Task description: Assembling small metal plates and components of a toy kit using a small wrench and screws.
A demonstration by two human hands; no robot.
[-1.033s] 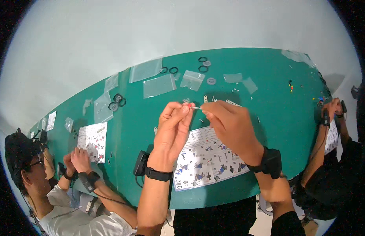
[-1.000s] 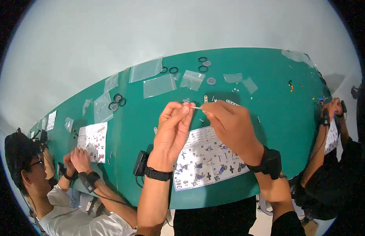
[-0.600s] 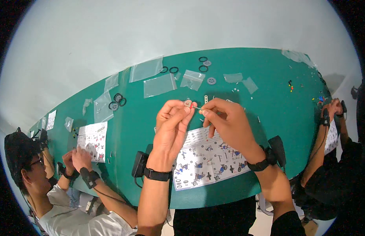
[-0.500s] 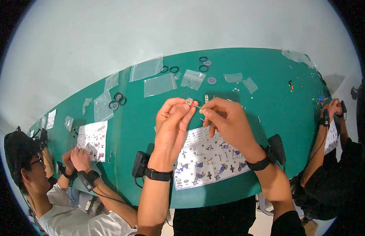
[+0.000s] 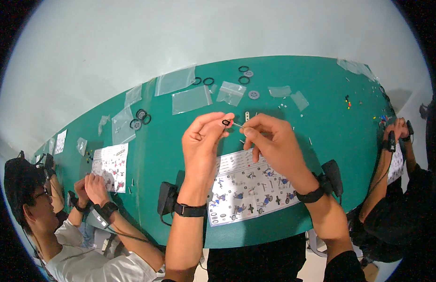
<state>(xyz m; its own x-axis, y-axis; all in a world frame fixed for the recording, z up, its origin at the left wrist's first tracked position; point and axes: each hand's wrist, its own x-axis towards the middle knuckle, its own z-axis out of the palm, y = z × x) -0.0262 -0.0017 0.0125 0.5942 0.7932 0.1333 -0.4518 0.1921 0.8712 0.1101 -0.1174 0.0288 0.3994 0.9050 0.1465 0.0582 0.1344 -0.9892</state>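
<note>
Pinched between the thumb and fingers of my left hand (image 5: pixel 201 143) is a small red and black part (image 5: pixel 226 122), partly covered by the fingertips. My right hand (image 5: pixel 276 141) grips a thin metal rod (image 5: pixel 238 125) between thumb and index finger. The rod's far end meets the small part; whether it sits inside a hole is too small to tell. Both hands are raised over the printed instruction sheet (image 5: pixel 246 207), which lies on the table in front of me.
On the green table (image 5: pixel 157 188) lie clear plastic bags (image 5: pixel 192 100), black rings (image 5: pixel 208 81), grey wheels (image 5: pixel 253 95) and a perforated strip (image 5: pixel 247 116). Small screws and nuts are scattered about. A person (image 5: pixel 48 211) works on the left, another (image 5: pixel 392 207) on the right.
My left hand has turned the small part, so a dark face shows where a pale one with a hole was. My right hand has barely moved and keeps the rod against it.
</note>
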